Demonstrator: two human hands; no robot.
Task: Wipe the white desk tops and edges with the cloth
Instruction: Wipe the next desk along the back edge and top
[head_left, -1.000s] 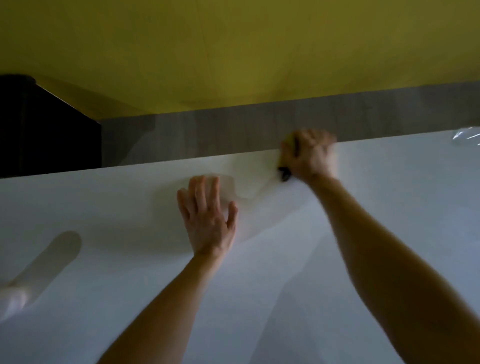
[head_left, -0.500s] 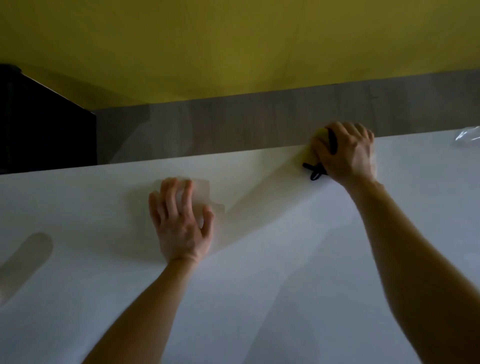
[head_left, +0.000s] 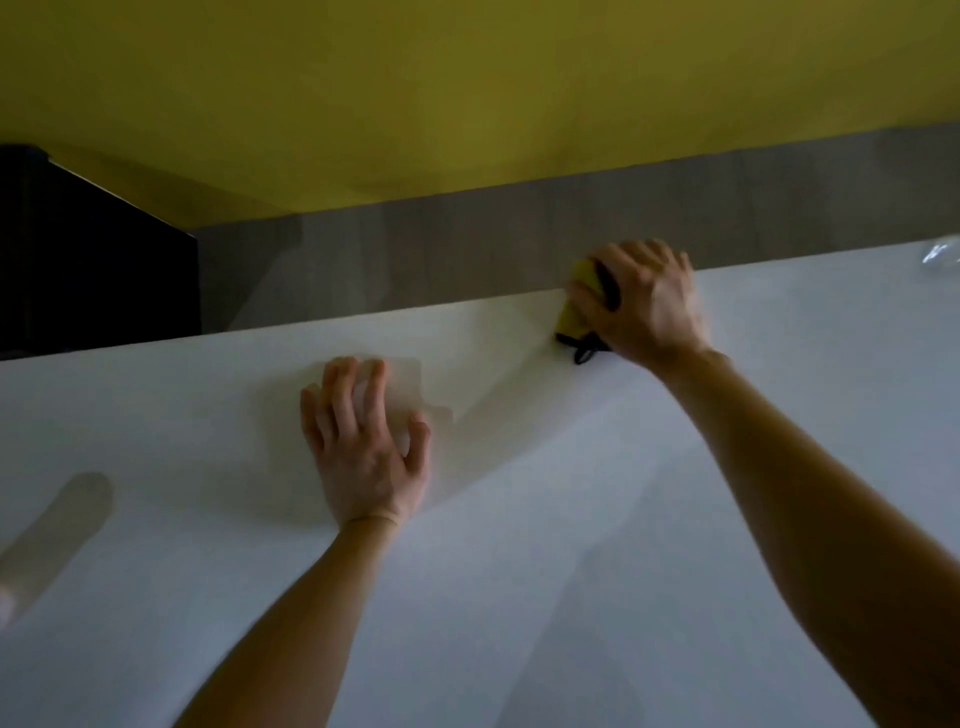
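The white desk top (head_left: 545, 545) fills the lower part of the head view, its far edge running from left to upper right. My right hand (head_left: 644, 306) grips a yellow cloth (head_left: 576, 306) with a black loop at that far edge, fingers curled over the rim. My left hand (head_left: 363, 447) rests flat on the desk top, fingers spread, well left of the cloth. Most of the cloth is hidden under my right hand.
Behind the desk runs a grey wood-grain panel (head_left: 467, 249), with a yellow wall (head_left: 467, 93) above. A black object (head_left: 88, 249) stands at the far left. Something clear and shiny (head_left: 940, 254) lies at the right edge of the desk.
My right hand has slid the cloth to the right along the far edge. My left hand shifted slightly left on the desk top and stays flat.
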